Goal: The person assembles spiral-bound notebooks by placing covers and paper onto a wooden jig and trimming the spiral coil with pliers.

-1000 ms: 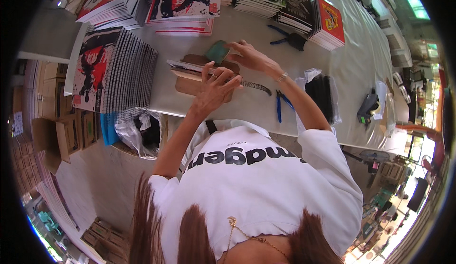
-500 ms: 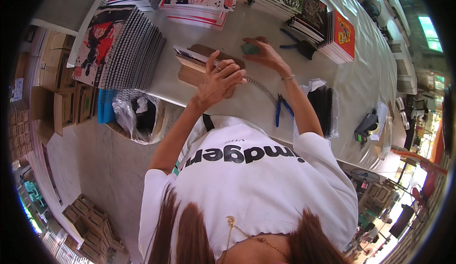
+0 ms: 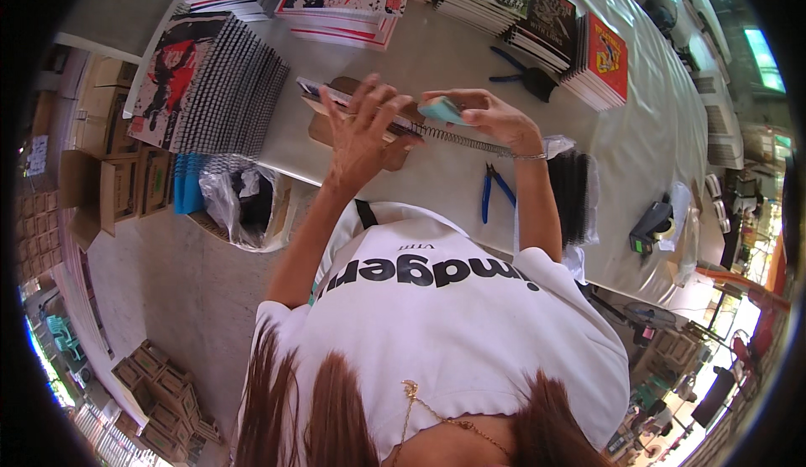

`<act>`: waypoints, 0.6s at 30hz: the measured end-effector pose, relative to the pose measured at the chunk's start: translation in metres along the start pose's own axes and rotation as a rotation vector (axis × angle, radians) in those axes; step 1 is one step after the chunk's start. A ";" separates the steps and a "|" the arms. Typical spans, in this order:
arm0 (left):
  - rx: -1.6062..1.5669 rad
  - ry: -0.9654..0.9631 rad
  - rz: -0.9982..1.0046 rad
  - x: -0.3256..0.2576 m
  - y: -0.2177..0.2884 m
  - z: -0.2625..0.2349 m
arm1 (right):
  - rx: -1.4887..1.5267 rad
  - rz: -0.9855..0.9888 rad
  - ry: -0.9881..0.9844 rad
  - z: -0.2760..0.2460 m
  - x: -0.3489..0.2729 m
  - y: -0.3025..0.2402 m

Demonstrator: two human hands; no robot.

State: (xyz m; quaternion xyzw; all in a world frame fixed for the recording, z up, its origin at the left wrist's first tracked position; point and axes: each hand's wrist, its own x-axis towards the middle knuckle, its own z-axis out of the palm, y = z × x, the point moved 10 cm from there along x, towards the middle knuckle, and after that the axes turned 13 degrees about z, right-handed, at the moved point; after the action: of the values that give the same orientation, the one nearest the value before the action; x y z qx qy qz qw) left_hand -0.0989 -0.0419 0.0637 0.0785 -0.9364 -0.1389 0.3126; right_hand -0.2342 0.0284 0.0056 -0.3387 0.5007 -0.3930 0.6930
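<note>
The landmark is the wooden board on the grey table. Far left of it lies a fanned stack of spiral notebooks, and below that a plastic-lined bin on the floor. On the board rests an unbound notebook. The left hand lies flat on it, fingers spread, pressing it down rather than gripping. Right of the board, the right hand pinches a small teal block over a wire coil that runs from the notebook's edge. The coil looks light, springy and easily bent, so it is best held near the end being fed in. The notebook seems a thin, floppy sheaf that wants steadying near its punched edge. Blue pliers lie below and right of the board.
</note>
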 end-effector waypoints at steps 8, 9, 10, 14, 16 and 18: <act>-0.075 0.023 -0.199 -0.012 -0.024 -0.001 | -0.518 -0.090 0.045 0.024 0.006 -0.029; -0.116 0.054 -0.180 -0.011 -0.025 -0.002 | -0.507 0.111 0.117 0.010 0.018 -0.012; -0.113 0.055 -0.177 -0.011 -0.025 -0.003 | -0.492 0.313 0.188 -0.004 0.022 0.005; -0.186 0.017 -0.184 -0.007 -0.029 0.000 | -0.244 0.047 0.029 0.021 0.006 -0.020; -0.202 -0.011 -0.183 -0.009 -0.029 -0.001 | -0.370 0.213 0.157 0.014 0.018 -0.013; -0.225 0.024 -0.156 -0.011 -0.028 -0.004 | -0.380 0.078 0.104 0.036 0.001 -0.036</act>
State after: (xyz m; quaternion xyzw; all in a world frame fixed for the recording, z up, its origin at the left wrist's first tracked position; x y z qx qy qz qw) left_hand -0.0864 -0.0670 0.0517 0.1169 -0.9022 -0.2660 0.3188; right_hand -0.2065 0.0139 0.0457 -0.4227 0.6138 -0.2813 0.6046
